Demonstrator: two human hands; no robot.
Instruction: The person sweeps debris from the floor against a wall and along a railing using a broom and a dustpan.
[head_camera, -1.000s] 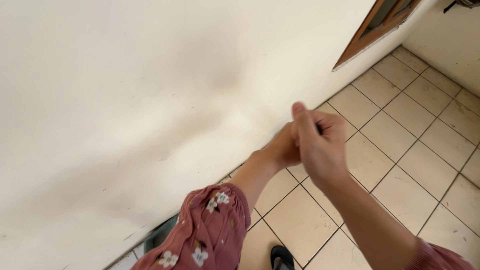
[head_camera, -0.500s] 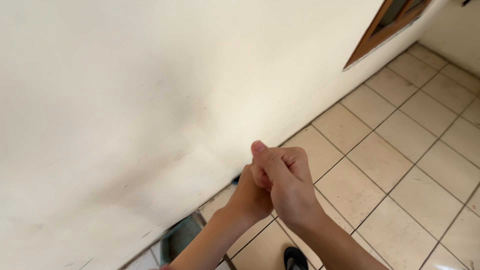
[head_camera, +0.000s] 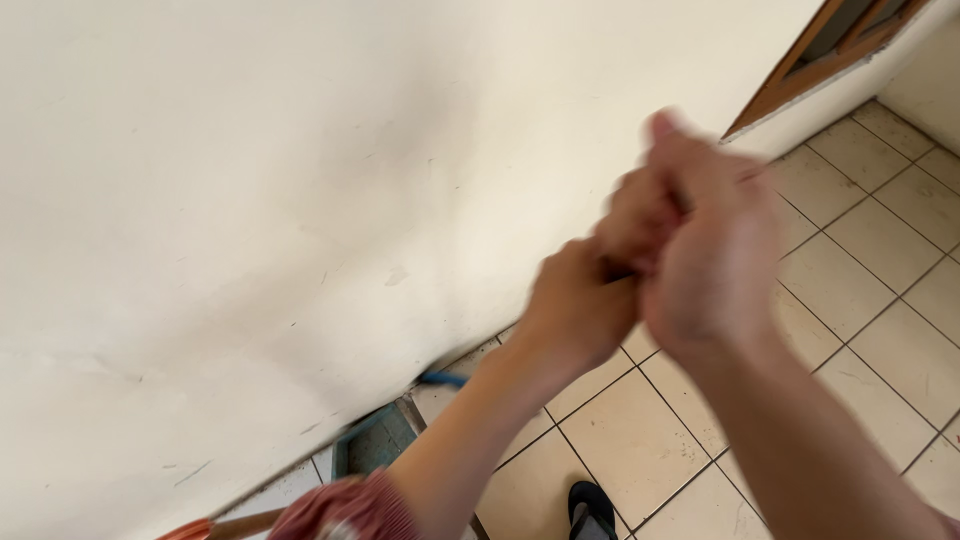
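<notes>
Two bare hands are up in front of a big cream wall (head_camera: 250, 180). They are pressed together and look blurry. The right hand (head_camera: 715, 260) is in front, with its fingers curled in and its thumb sticking up at the top. The left hand (head_camera: 580, 305) sits just behind and below it, touching it, with its fingers curled in too. Something small and dark shows between the hands, but I cannot tell what it is or which hand holds it. Below lies a floor of pale square tiles (head_camera: 850, 290). A black shoe tip (head_camera: 592, 505) is near the bottom edge. A brown wooden frame (head_camera: 820, 55) is in the top right corner.
</notes>
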